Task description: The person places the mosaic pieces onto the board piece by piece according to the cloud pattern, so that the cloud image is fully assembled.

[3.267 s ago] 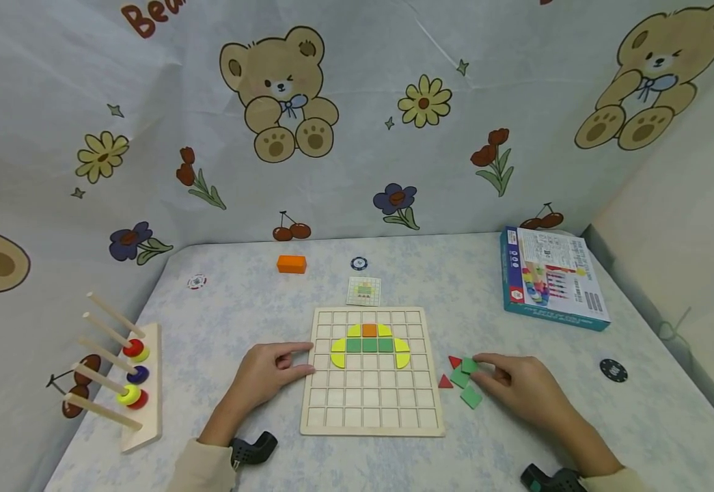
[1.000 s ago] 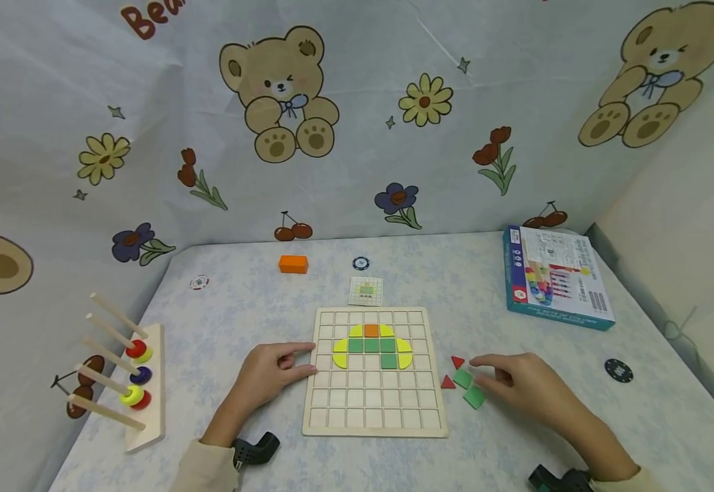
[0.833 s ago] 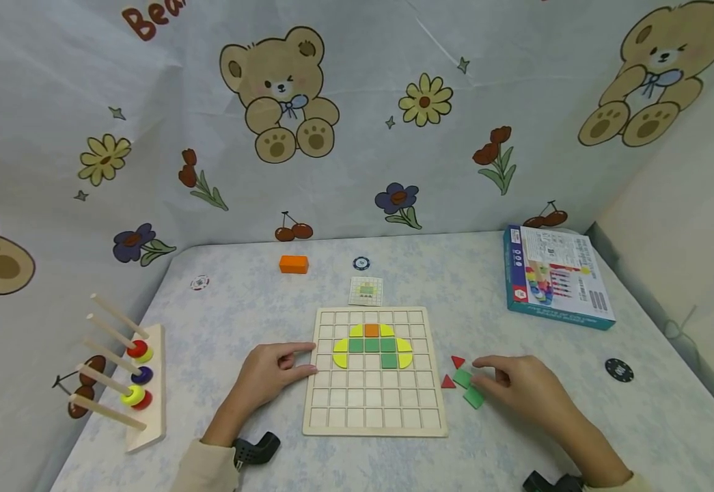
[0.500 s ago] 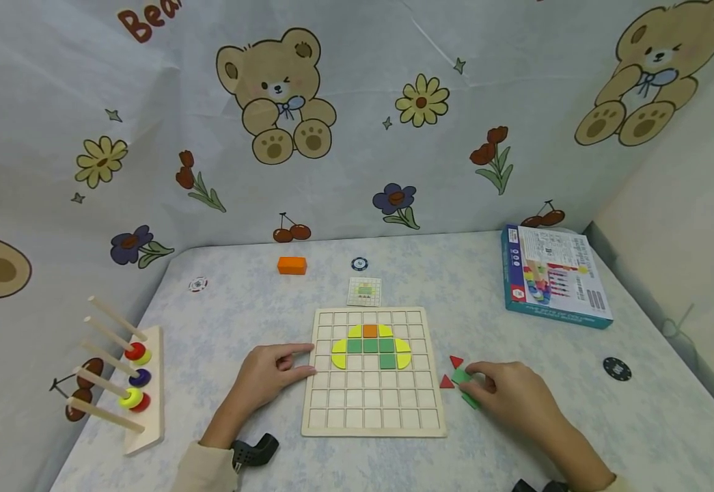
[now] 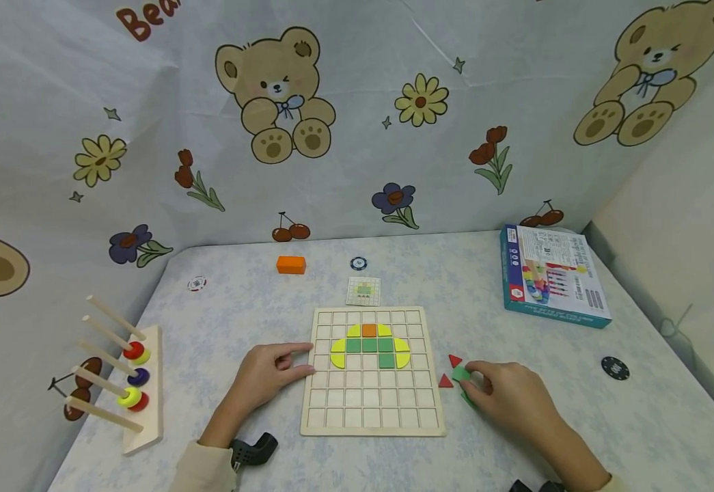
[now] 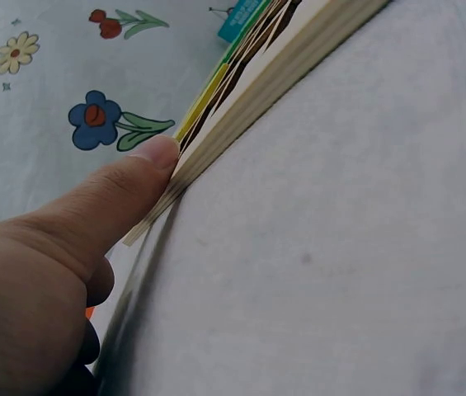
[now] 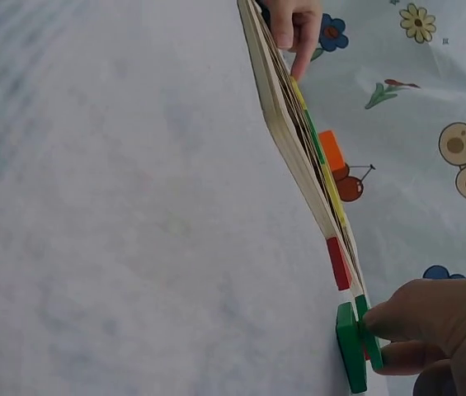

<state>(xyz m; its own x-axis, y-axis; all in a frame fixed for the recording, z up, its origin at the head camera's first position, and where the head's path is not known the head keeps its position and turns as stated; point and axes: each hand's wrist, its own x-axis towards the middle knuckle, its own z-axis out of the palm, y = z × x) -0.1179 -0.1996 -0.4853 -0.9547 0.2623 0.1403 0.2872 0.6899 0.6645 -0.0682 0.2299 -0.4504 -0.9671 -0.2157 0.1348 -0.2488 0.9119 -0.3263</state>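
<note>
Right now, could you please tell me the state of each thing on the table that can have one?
Left hand: fingers resting against the left edge of the grid board.
Right hand: fingers pinching a green square tile on the table.
Grid board: flat, partly filled with yellow, green and orange tiles.
Red triangles: loose beside the board.
Blue box: closed, lying flat.
Peg rack: rings on three pegs.

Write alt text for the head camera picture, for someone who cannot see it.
A person's right hand pinches a green square tile beside two red triangles on a table, while the left hand rests against the left edge of a wooden grid board bearing yellow, green and orange tiles. A peg rack with rings stands at left, a blue box at right.
</note>
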